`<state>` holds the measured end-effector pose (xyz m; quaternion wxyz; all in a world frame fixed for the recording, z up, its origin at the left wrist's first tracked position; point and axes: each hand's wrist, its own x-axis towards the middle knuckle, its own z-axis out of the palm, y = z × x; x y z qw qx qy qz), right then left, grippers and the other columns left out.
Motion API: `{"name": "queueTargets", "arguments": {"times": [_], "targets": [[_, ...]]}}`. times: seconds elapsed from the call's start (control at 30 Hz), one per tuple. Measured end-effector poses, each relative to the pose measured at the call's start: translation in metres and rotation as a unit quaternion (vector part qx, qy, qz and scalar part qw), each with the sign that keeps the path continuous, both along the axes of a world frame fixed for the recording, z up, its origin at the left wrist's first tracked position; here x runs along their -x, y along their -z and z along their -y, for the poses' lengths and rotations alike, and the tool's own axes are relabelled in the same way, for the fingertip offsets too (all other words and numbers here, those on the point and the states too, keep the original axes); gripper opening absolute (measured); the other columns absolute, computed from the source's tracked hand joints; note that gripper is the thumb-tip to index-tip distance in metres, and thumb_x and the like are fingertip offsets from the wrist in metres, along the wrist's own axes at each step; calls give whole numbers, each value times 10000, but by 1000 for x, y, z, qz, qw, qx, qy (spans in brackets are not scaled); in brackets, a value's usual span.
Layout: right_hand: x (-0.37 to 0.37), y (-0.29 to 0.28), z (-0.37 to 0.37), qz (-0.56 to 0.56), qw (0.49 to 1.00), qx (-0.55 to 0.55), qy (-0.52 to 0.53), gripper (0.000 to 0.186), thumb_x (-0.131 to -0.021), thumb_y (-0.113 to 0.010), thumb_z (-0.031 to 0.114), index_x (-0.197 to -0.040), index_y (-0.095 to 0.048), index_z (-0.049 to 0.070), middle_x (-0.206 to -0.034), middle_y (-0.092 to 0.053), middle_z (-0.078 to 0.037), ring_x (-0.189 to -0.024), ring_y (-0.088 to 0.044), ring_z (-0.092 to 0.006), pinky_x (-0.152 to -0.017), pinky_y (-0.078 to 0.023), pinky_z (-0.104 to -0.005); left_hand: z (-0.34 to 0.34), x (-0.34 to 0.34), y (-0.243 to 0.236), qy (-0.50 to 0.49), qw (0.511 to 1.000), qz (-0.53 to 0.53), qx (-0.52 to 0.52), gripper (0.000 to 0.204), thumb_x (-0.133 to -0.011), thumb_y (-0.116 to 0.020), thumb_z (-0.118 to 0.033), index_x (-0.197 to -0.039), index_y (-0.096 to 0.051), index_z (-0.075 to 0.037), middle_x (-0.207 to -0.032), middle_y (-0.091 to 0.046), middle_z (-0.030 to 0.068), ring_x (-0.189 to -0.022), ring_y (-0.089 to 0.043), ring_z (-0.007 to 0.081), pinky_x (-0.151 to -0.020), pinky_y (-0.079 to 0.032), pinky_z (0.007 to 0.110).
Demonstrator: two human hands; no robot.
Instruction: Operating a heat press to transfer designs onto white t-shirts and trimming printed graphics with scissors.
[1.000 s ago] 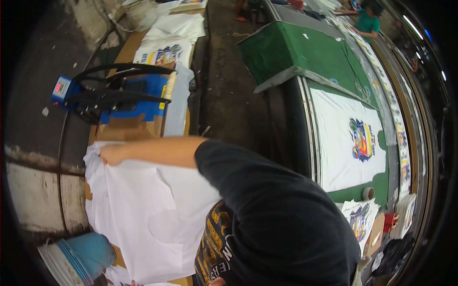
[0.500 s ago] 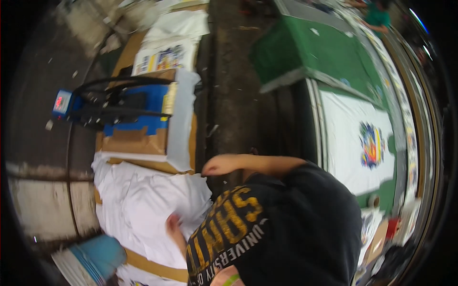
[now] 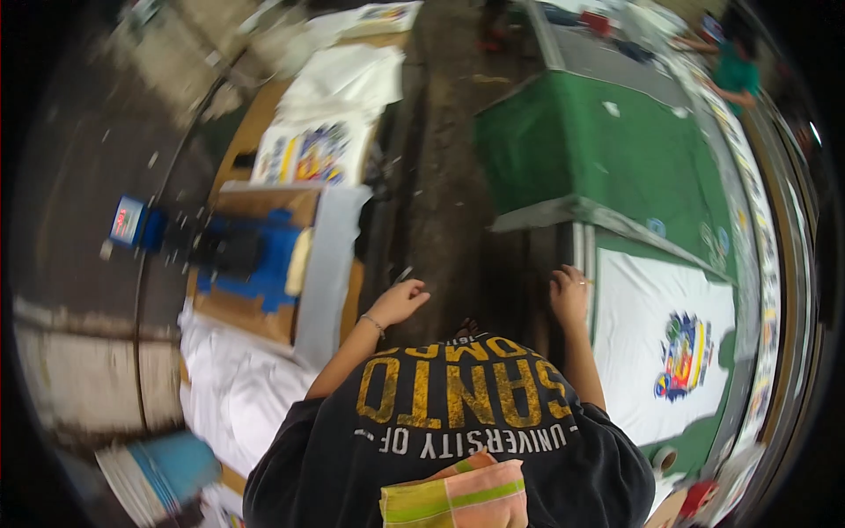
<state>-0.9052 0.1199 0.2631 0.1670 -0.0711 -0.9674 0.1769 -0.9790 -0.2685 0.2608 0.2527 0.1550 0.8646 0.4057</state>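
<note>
My left hand (image 3: pixel 400 301), loosely open with nothing in it, hangs over the gap beside the pale grey edge of a heat press (image 3: pixel 238 255). The press has a black arm, blue patches and a blue display box. My right hand (image 3: pixel 570 295) is also empty, fingers loosely bent, at the near edge of the green table on the right. Beside it, a white shirt (image 3: pixel 625 334) with a colourful print lies spread out flat. White fabric (image 3: pixel 238 387) lies heaped left of my left forearm.
Beyond the press lie a printed white shirt (image 3: pixel 321 154) and more white cloth (image 3: pixel 339 84). A green cover (image 3: pixel 634 132) drapes the right table farther off. A tape roll (image 3: pixel 664 458) sits near right; a blue container (image 3: pixel 172 471) stands near left. A co-worker (image 3: pixel 738 75) is at far right.
My body has turned from the white fabric on the left to face along the aisle. My left hand has left the fabric's side; my right hand has swung to the right table. Black bars no longer cross the press.
</note>
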Motion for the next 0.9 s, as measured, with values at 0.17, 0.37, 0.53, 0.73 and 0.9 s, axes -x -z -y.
{"name": "queueTargets", "arguments": {"times": [0.17, 0.37, 0.53, 0.73, 0.9], "targets": [[-7, 11, -20, -35, 994, 78, -71, 322, -705, -664, 81, -1020, -617, 35, -1220, -523, -163, -1240, -408, -346, -1065, -298, -464, -97, 57, -18, 54, 991, 23, -120, 369, -900, -593, -264, -1167, -551, -13, -1006, -631, 108, -906, -604, 168, -815, -479, 286], [-8, 5, -24, -83, 984, 159, 23, 243, -786, -681, 203, -955, -642, 33, -1182, -557, -141, -1211, -448, -326, -1003, -382, -410, -199, 77, -31, 247, 957, 125, -85, 371, -911, -589, -242, -1202, -538, -18, -1031, -614, 68, -885, -574, 131, -813, -471, 269], [4, -21, -34, -69, 973, 214, 51, 183, -811, -661, 192, -898, -659, 31, -998, -643, -108, -1017, -581, -275, -877, -456, -377, -252, 116, -16, 310, 928, 184, -97, 359, -931, -560, -253, -1219, -538, -40, -1052, -620, 59, -927, -568, 117, -809, -459, 263], [42, -31, -74, -65, 910, 373, 168, 170, -876, -608, 161, -923, -673, 11, -869, -658, -94, -783, -606, -180, -700, -475, -283, -327, 197, -29, 286, 920, 183, -195, 282, -934, -550, -214, -1143, -582, -26, -994, -645, 49, -879, -590, 103, -760, -469, 240], [97, -49, -153, -139, 876, 373, 273, 240, -892, -597, 226, -911, -665, -3, -846, -655, -89, -745, -593, -161, -681, -464, -282, -422, 295, -40, 230, 931, -16, -284, 215, -928, -562, -194, -1036, -623, -19, -875, -637, 25, -748, -558, 69, -661, -438, 205]]}}
